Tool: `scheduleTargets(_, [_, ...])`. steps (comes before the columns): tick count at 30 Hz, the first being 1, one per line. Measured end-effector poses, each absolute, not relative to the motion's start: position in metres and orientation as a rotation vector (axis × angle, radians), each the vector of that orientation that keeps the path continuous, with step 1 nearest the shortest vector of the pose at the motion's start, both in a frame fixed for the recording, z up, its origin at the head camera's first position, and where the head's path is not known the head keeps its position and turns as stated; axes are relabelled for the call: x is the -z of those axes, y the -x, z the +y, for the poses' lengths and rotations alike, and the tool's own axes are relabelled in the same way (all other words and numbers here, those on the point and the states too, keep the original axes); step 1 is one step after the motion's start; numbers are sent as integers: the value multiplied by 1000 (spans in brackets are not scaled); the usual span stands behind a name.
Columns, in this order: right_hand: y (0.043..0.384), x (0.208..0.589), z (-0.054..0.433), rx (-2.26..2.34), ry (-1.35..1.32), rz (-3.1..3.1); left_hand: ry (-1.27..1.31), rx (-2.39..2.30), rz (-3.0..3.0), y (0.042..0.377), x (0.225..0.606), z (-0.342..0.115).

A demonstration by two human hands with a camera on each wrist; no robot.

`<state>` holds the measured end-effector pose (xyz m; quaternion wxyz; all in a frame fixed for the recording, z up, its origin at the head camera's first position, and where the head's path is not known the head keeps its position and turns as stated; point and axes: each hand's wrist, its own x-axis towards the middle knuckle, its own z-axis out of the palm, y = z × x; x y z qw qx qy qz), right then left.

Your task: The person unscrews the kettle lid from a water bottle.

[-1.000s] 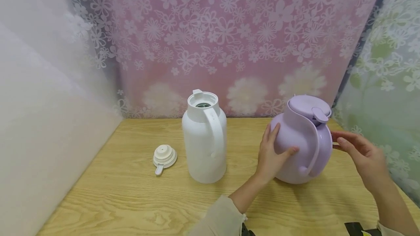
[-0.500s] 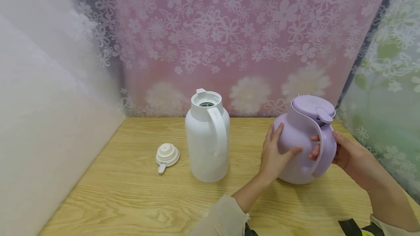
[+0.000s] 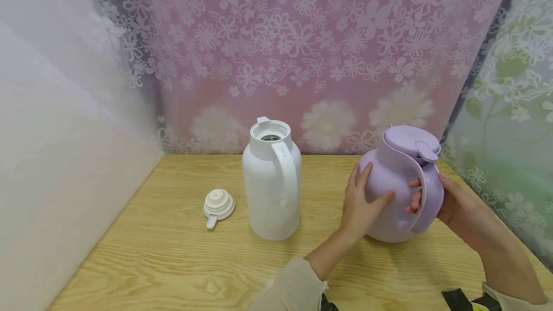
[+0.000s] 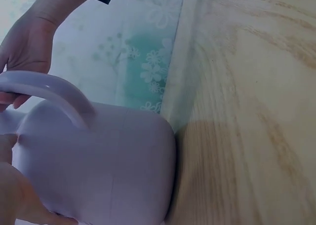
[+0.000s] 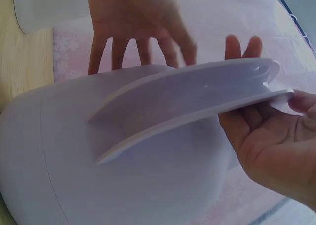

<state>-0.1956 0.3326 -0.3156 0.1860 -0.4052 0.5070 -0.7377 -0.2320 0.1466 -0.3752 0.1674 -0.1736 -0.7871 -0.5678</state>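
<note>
A round lilac thermos jug with its lid on stands at the right of the table. Against its left side and front lies my left hand, fingers and thumb spread fairly straight over the body. My right hand grips the jug's broad handle, fingertips showing through the loop and thumb at the top. In the right wrist view, the handle spans from that hand to the jug's body, with the left hand beyond. The left wrist view shows the jug's base close against the table.
A tall white thermos jug without its lid stands mid-table, handle toward the right front. Left of it lies a white stopper with a small tab. Floral curtain hangs along the back of the wooden table.
My right hand has moved left from beside the handle, put its fingers through the loop and taken hold. The left hand has stayed on the jug's body.
</note>
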Motion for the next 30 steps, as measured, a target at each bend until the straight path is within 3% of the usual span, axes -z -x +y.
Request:
scheduleTargets(8, [197, 313, 338, 2011, 1139, 1370, 659, 1443, -2073, 250, 335, 142])
scheduleTargets(19, [197, 312, 339, 2013, 1156, 1339, 1262, 219, -2374, 280, 248, 165])
scheduleTargets(30, [193, 311, 340, 1999, 1128, 1419, 1369, 188, -2539, 298, 250, 179])
